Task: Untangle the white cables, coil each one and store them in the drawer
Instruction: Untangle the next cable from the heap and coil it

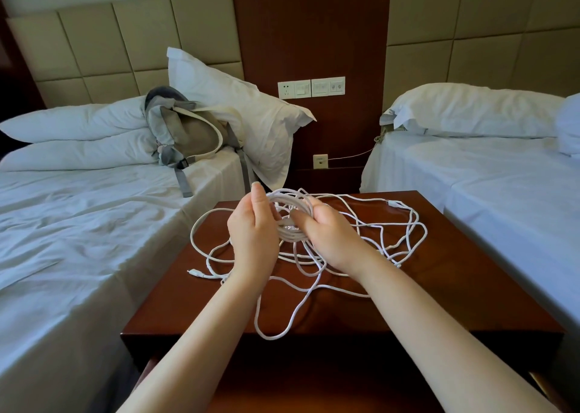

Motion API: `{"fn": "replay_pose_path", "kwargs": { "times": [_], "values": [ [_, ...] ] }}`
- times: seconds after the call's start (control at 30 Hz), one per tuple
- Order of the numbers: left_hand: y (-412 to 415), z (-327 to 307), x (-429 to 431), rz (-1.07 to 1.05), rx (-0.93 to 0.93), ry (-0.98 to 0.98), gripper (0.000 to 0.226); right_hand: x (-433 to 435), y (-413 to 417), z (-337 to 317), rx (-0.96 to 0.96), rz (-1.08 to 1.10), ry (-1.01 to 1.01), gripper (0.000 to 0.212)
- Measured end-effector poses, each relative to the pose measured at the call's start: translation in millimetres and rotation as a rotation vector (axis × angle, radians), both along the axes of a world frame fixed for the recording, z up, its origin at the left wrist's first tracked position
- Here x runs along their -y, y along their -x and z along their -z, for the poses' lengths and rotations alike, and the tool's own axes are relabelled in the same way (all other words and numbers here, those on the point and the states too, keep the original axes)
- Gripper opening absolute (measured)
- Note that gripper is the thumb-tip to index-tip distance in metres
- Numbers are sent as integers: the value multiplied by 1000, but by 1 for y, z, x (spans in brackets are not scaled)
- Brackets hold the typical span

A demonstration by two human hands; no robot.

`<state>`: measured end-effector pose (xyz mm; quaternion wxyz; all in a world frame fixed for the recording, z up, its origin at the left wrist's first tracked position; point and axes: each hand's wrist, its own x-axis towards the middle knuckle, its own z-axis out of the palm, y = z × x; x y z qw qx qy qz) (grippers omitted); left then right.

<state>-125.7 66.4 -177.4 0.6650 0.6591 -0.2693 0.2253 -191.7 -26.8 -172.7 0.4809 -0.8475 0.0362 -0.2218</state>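
Both hands hold a part-wound coil (288, 228) just above the counter (445, 290): the left hand (254, 235) clamps one side between thumb and fingers (258, 194), and the right hand (331, 240) curls round the other. The remaining white cables (396, 221) sprawl loose across the counter, one loop overhanging its front edge. They look light, limp and snag-prone, so grip the bundled turns and draw slack in gently.

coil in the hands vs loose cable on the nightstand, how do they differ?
The coil is wound in tight, stacked rings; the loose cable sprawls in wide, crossing loops. The coil is held up between the left hand and right hand; the loose cable lies on the nightstand. Both are white.
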Motion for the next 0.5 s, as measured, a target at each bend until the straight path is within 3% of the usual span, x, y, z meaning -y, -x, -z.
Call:
{"fn": "replay_pose_path", "kwargs": {
  "times": [0.27, 0.5],
  "values": [
    [-5, -6, -12, 133, 131, -377, 54, 12, 14, -15, -95, -59, 214, 12],
    [-4, 0, -8, 174, 126, -312, 46, 19, 20, -20, -53, -86, 190, 17]
  ]
}}
